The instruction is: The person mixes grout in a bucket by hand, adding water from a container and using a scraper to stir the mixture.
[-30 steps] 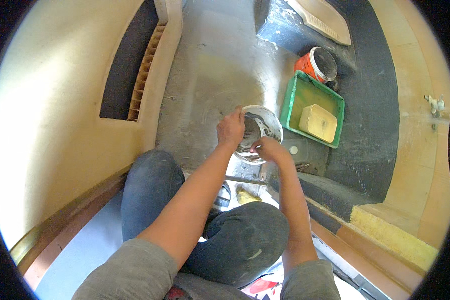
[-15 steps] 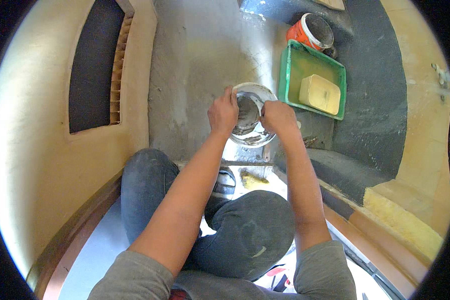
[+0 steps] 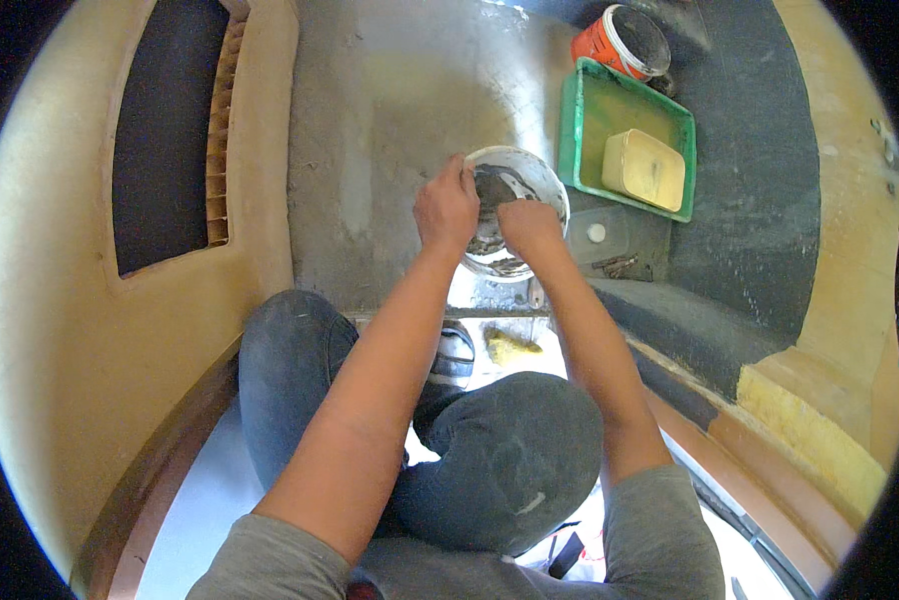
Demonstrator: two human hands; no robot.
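Note:
A white bucket (image 3: 548, 178) stands on the grey floor in front of me, its inner wall smeared with dark grey paste (image 3: 492, 188). My left hand (image 3: 447, 210) is closed on its left rim, fingers over the edge. Inside the mouth, my right hand (image 3: 530, 226) makes a fist with the knuckles toward the left, low over the paste. Whatever this fist grips is hidden beneath it.
To the right, a green tray (image 3: 570, 140) holds murky liquid and a cream tub (image 3: 645, 172). Behind it tilts an orange and white bucket (image 3: 602, 48). Near my feet lies a yellow sponge-like piece (image 3: 512, 346). A wall with a dark opening (image 3: 170, 140) rises at left.
My right hand has moved from the bucket's right rim area leftward, deeper over the paste. The left hand keeps its hold on the rim. The view has shifted slightly.

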